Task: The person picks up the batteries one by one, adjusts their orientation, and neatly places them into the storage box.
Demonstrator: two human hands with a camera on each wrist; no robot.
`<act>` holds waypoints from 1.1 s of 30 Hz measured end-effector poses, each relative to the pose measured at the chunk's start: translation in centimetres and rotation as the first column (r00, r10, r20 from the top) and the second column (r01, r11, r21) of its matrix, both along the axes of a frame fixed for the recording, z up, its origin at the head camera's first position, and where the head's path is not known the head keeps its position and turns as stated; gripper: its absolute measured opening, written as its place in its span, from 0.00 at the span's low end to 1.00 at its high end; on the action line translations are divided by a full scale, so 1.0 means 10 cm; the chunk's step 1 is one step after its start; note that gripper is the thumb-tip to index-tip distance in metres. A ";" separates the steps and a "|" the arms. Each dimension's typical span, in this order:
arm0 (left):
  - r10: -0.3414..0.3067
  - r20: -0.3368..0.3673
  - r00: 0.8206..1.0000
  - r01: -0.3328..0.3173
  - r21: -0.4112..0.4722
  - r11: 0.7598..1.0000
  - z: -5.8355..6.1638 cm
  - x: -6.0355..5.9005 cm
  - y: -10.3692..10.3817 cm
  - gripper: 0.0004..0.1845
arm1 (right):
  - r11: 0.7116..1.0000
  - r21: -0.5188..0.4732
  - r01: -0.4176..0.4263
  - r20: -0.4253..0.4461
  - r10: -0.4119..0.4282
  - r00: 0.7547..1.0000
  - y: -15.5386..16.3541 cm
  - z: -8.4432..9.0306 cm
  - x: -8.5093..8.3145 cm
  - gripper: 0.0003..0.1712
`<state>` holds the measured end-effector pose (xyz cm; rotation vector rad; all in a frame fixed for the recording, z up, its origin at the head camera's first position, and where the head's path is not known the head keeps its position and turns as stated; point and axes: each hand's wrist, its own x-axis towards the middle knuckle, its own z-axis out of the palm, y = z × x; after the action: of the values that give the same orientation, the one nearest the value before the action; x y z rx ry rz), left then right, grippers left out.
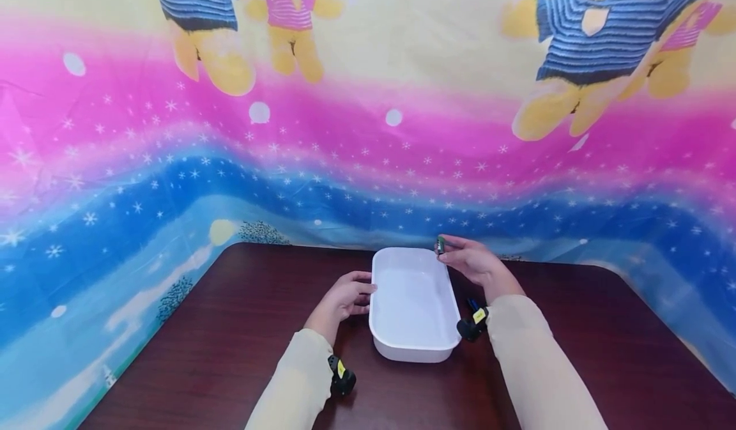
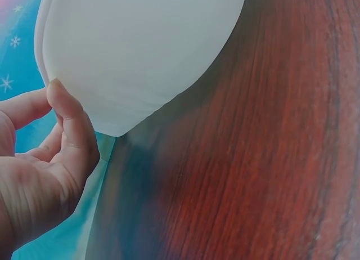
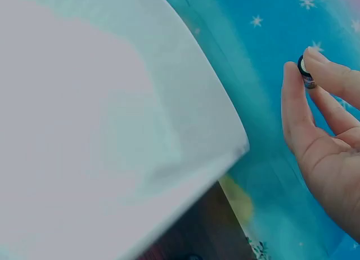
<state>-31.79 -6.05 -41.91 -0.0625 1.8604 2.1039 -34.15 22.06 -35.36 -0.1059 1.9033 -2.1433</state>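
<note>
A white rectangular plastic tub (image 1: 412, 302) stands in the middle of a dark wooden table (image 1: 230, 328). My left hand (image 1: 344, 299) touches its left wall with straight fingertips (image 2: 59, 99); the tub's white wall (image 2: 140, 52) fills that wrist view. My right hand (image 1: 471, 261) hovers at the tub's far right corner and pinches a small dark cylindrical object (image 1: 440, 245) between thumb and fingers. In the right wrist view this small object (image 3: 305, 71) shows a round pale end, with the tub's rim (image 3: 214, 119) to its left.
A bright cloth with teddy bears and snowflakes (image 1: 368, 130) hangs behind the table and drapes its far edge. Bare wood lies to the left and right of the tub. Wrist cameras (image 1: 342, 377) sit on both cream sleeves.
</note>
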 end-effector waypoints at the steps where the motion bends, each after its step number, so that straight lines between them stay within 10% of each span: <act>1: -0.004 0.000 1.000 0.004 0.001 1.000 0.00 0.00 0.00 0.23 | 1.000 0.001 -0.002 0.004 0.002 1.000 -0.02 0.00 -0.01 0.41; 33: -0.070 0.019 0.997 0.068 0.073 0.995 -0.06 0.02 0.00 0.21 | 0.986 -0.164 0.036 0.074 -0.025 0.997 -0.76 -0.31 -0.16 0.38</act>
<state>-31.60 -6.01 -42.51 -0.0041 1.7473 2.1127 -35.75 14.42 -38.47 -0.0319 1.6968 -2.2907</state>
